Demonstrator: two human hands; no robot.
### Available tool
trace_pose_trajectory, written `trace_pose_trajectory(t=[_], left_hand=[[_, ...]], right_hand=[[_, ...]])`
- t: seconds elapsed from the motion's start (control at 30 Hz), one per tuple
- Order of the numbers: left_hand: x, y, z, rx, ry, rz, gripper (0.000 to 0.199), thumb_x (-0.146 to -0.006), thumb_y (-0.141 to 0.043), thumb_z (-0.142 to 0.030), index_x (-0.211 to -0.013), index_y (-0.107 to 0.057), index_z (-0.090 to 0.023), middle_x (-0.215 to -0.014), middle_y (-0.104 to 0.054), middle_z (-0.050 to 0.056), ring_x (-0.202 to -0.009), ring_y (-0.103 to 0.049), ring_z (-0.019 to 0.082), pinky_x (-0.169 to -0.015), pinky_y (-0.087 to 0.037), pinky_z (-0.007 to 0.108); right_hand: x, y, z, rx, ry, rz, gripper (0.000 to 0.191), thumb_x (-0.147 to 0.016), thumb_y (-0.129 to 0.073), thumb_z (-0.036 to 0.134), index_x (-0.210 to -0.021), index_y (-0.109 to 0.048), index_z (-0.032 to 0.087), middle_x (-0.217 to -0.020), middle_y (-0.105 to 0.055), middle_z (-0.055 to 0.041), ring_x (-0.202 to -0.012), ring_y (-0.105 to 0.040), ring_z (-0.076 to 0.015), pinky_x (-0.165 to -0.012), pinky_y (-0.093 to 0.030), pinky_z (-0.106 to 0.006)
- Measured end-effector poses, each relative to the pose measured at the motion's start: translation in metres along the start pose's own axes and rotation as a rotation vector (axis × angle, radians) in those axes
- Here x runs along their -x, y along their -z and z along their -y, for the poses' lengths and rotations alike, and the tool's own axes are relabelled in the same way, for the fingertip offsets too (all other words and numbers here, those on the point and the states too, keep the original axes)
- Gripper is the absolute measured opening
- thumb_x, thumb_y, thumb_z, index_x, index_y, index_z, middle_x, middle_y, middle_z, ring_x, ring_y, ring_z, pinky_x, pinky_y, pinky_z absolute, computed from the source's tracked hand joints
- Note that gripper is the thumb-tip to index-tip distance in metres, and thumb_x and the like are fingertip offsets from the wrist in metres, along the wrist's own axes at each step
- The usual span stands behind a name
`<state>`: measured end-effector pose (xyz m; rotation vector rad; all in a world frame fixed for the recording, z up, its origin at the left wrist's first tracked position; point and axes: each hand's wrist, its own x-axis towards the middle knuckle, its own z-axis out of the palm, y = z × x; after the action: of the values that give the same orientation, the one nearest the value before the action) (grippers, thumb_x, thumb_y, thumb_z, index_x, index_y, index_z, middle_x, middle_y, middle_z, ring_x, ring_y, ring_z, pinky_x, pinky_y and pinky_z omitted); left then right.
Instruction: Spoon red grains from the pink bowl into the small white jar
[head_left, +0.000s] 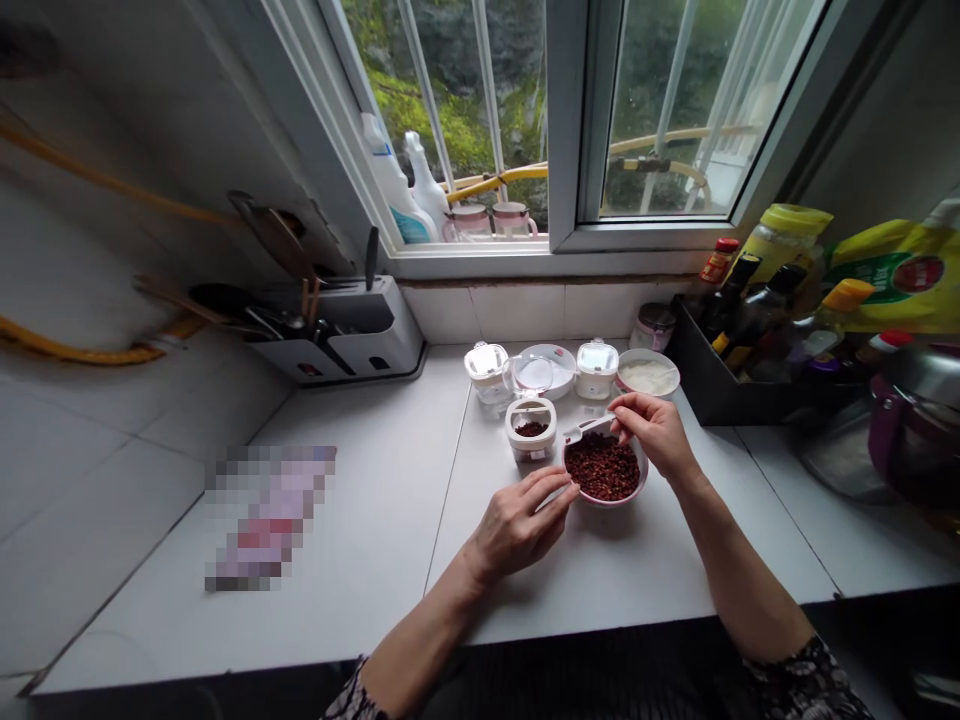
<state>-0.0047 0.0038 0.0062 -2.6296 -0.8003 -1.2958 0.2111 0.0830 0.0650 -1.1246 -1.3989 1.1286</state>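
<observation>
This looks part-way along: the small jar (531, 452) holds some dark red grains (602, 468), while the bowl (615, 503) beside it on the table (367, 480) is well filled with them. The right hand's (654, 432) grip is closed — fingertips pinching the handle of a white scoop (589, 429) over the bowl. The left hand's (525, 522) fingertips meet the bowl's left rim — whether they clamp it, I cannot tell.

PLACE: kitchen, likely a home's | CLOCK: from the person | 12, near: food bowl (611, 502) on white counter (375, 480) | 12, far: barred window (564, 130), spray bottles (426, 188) at its sill (480, 264) | 11: utensil caddy (394, 340) holding spatulas (281, 243) | 1: dark bin (701, 378) packed with seasoning bottles (769, 308) | 10: yellow hose (90, 350) along wall (67, 260)
</observation>
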Motion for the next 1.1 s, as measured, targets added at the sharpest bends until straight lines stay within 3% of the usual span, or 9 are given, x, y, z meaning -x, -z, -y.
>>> trace_pose_trajectory(t=[0.13,0.27,0.4,0.47,0.53,0.63,0.77,0.93,1.1], left_hand=[[0.000,0.000,0.000,-0.002,0.002,-0.002,0.033,-0.091,-0.051,-0.007,-0.122,-0.061,-0.013,-0.109,-0.069,0.014,-0.110,-0.066,0.024,-0.089,-0.062,0.038],[-0.001,0.000,0.000,-0.010,0.007,-0.009,0.035,-0.091,-0.051,-0.007,-0.124,-0.060,-0.015,-0.109,-0.069,0.013,-0.111,-0.066,0.023,-0.089,-0.062,0.037],[-0.002,0.000,-0.001,-0.023,-0.005,-0.024,0.034,-0.092,-0.051,-0.007,-0.123,-0.061,-0.014,-0.108,-0.070,0.013,-0.109,-0.067,0.023,-0.088,-0.062,0.036],[-0.002,0.001,-0.001,-0.023,-0.004,-0.020,0.033,-0.091,-0.051,-0.006,-0.122,-0.061,-0.013,-0.108,-0.069,0.013,-0.109,-0.067,0.023,-0.089,-0.062,0.036],[-0.002,0.001,-0.001,-0.020,0.000,-0.012,0.033,-0.091,-0.052,-0.006,-0.122,-0.061,-0.013,-0.109,-0.069,0.013,-0.109,-0.067,0.023,-0.089,-0.062,0.036],[-0.002,0.002,-0.001,-0.004,0.008,-0.007,0.034,-0.092,-0.051,-0.007,-0.123,-0.061,-0.014,-0.109,-0.069,0.013,-0.110,-0.066,0.023,-0.089,-0.062,0.036],[-0.001,0.001,0.000,0.004,0.012,-0.005,0.033,-0.092,-0.052,-0.007,-0.123,-0.061,-0.014,-0.109,-0.069,0.013,-0.109,-0.067,0.023,-0.088,-0.062,0.036],[0.001,0.000,0.001,-0.002,0.016,-0.002,0.035,-0.091,-0.052,-0.006,-0.124,-0.061,-0.015,-0.110,-0.069,0.013,-0.108,-0.067,0.023,-0.087,-0.062,0.036],[0.001,-0.001,0.000,-0.002,0.013,-0.001,0.035,-0.091,-0.052,-0.006,-0.124,-0.060,-0.015,-0.110,-0.069,0.013,-0.109,-0.066,0.023,-0.088,-0.062,0.036]], right_hand=[[0.006,-0.022,0.002,0.021,0.148,-0.073,0.019,-0.081,-0.063,0.036,-0.086,-0.066,0.017,-0.066,-0.070,-0.0027,-0.049,-0.060,-0.0130,-0.052,-0.053,-0.026],[0.015,-0.040,-0.003,0.276,0.424,-0.055,0.016,-0.090,-0.054,0.025,-0.094,-0.069,0.019,-0.080,-0.075,-0.0064,-0.067,-0.069,-0.0179,-0.068,-0.057,-0.031],[0.020,-0.041,-0.005,0.530,0.780,0.069,0.026,-0.090,-0.047,0.013,-0.096,-0.070,0.021,-0.089,-0.076,-0.0083,-0.082,-0.071,-0.0205,-0.079,-0.057,-0.035],[0.020,-0.035,-0.004,0.534,0.843,0.068,0.026,-0.090,-0.046,0.012,-0.097,-0.070,0.021,-0.088,-0.076,-0.0080,-0.082,-0.071,-0.0204,-0.080,-0.057,-0.035],[0.020,-0.026,-0.001,0.495,0.774,0.000,0.021,-0.091,-0.050,0.015,-0.095,-0.069,0.020,-0.085,-0.075,-0.0074,-0.079,-0.071,-0.0200,-0.077,-0.057,-0.034],[0.017,-0.007,0.002,0.416,0.523,-0.111,0.014,-0.089,-0.053,0.021,-0.090,-0.068,0.020,-0.075,-0.072,-0.0044,-0.066,-0.067,-0.0178,-0.067,-0.056,-0.031],[0.009,0.014,0.000,0.407,0.336,-0.045,0.013,-0.083,-0.053,0.022,-0.079,-0.065,0.019,-0.061,-0.065,-0.0003,-0.053,-0.059,-0.0147,-0.055,-0.049,-0.026],[0.006,0.014,-0.005,0.578,0.352,0.017,0.018,-0.081,-0.049,0.018,-0.074,-0.066,0.019,-0.063,-0.066,-0.0009,-0.056,-0.059,-0.0144,-0.058,-0.046,-0.025],[0.009,0.006,-0.008,0.573,0.348,0.078,0.020,-0.083,-0.047,0.018,-0.078,-0.067,0.019,-0.064,-0.067,-0.0008,-0.059,-0.061,-0.0152,-0.061,-0.047,-0.025]])
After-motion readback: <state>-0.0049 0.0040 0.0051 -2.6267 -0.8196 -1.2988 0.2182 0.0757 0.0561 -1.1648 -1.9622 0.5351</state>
